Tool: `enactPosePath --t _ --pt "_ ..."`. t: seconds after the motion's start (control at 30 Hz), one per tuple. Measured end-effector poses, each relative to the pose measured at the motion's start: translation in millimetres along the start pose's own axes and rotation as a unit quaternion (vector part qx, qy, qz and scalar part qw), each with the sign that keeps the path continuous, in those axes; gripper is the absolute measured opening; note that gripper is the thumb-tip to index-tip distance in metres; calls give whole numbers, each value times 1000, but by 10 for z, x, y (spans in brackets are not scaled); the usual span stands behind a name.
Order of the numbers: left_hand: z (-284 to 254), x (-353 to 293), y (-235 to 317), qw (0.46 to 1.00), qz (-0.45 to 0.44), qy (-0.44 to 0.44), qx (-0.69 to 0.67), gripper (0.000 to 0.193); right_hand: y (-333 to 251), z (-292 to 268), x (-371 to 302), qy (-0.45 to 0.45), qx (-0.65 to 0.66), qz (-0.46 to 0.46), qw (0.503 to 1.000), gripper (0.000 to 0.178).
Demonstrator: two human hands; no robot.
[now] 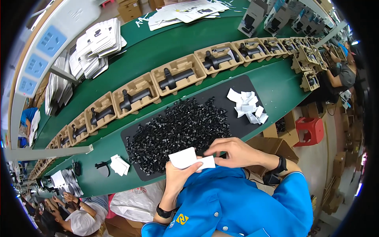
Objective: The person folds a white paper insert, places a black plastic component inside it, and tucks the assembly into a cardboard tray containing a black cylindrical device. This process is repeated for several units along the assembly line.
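My left hand (pixel 179 176) is closed on a folded white paper piece (pixel 183 158), the thumb lying across its front. A narrower white flap (pixel 207 162) sticks out to the right of that thumb. At the flap's right end hovers my right hand (pixel 235 153), palm down, its thumb and fingers bent and apart; whether a fingertip touches the paper I cannot make out. Just beyond both hands a large heap of small black parts (pixel 181 128) covers much of a dark mat (pixel 241 130). Several loose white folded papers (pixel 247 106) lie at the mat's far right corner.
Beyond the mat runs a row of brown pulp trays (pixel 136 91) holding black devices. White cartons and flat sheets (pixel 94 47) are stacked at the far left. More white papers (pixel 119 164) lie left of the mat. A red stool (pixel 309 131) stands right; co-workers (pixel 85 213) sit lower left.
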State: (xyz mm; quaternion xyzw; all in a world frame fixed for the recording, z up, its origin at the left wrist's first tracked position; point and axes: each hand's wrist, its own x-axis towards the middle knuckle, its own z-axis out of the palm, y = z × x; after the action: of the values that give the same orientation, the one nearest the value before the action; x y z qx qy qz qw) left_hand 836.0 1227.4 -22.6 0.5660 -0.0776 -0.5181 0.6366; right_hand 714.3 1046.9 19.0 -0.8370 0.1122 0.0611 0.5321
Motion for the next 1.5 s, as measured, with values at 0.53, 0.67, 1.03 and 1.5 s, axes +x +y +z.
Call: enactPosePath --t 0.53,0.67,1.03,1.5 --pt "496 280 -86 960 122 16 251 25 521 -360 22 -62 81 -50 994 17" --pt "478 405 -177 983 9 21 181 19 689 -293 105 -45 59 31 997 12" --pt "-3220 -230 -759 740 106 584 317 28 2841 -828 391 259 -301 160 904 28" --pt "-4791 61 -651 662 212 614 373 20 1098 184 1244 258 -328 58 907 34"
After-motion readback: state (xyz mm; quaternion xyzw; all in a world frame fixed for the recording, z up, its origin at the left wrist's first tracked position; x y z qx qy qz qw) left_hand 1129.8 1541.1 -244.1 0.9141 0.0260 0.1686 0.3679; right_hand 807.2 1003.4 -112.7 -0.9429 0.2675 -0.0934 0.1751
